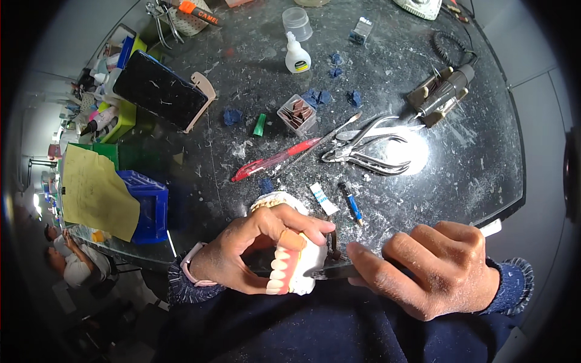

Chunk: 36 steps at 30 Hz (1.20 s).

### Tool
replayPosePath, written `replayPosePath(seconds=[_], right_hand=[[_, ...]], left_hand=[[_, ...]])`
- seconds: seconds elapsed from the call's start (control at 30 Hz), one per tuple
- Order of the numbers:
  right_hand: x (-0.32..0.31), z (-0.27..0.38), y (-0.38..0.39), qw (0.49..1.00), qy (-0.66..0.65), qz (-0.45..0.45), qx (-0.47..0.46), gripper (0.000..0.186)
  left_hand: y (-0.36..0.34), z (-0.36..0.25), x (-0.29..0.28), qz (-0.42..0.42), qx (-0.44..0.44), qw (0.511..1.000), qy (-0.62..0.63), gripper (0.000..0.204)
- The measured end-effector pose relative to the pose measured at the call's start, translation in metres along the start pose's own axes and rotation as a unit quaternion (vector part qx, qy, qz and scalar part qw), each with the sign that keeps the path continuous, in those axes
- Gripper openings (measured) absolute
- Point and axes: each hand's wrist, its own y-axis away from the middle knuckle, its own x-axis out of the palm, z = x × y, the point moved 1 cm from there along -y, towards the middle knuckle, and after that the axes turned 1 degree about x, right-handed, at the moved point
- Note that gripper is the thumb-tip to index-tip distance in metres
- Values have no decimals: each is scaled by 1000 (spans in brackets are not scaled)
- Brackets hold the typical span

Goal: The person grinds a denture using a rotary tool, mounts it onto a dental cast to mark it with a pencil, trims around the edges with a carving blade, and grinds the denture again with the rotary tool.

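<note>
My left hand (236, 248) is closed around a white plaster dental model (310, 264) close to the table's near edge. A row of cream false teeth set in pink base (279, 271) faces left on it. My right hand (426, 266) grips a dark, narrow-bladed knife (331, 273), whose tip touches the plaster; most of its handle is hidden in my fist. Behind my left fingers shows another plaster piece (283, 198), partly covered. A tan bandage (292, 239) wraps one left finger.
Pliers (369, 154), a red pen (275, 159) and a blue pencil stub (351, 204) lie beyond my hands. Farther off are a box of brown strips (296, 115), a white dropper bottle (297, 54), a phone (158, 91) and a handpiece (445, 91). A blue bin (144, 206) stands left.
</note>
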Motion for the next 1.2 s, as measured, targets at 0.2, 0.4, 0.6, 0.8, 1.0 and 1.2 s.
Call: replayPosePath(seconds=[0.2,0.4,0.6,0.8,1.0,1.2], right_hand=[[-4,-7,-15,998,45,11,-37,30],[-8,-9,-26,995,57,43,-67,28],[-8,-21,-36,993,48,58,-91,28],[1,-26,-36,994,-18,67,-85,28],[9,-19,-27,992,-75,97,-11,31],[4,-19,-30,997,-55,-17,-53,40]], left_hand=[[7,-1,3,-20,-32,999,37,49],[5,0,1,-15,-24,998,58,50],[4,-6,-1,-5,-33,999,11,49],[4,-12,-5,2,-84,996,-37,48],[8,-3,-7,-11,-73,997,-27,49],[5,0,-6,-10,-27,1000,5,49]])
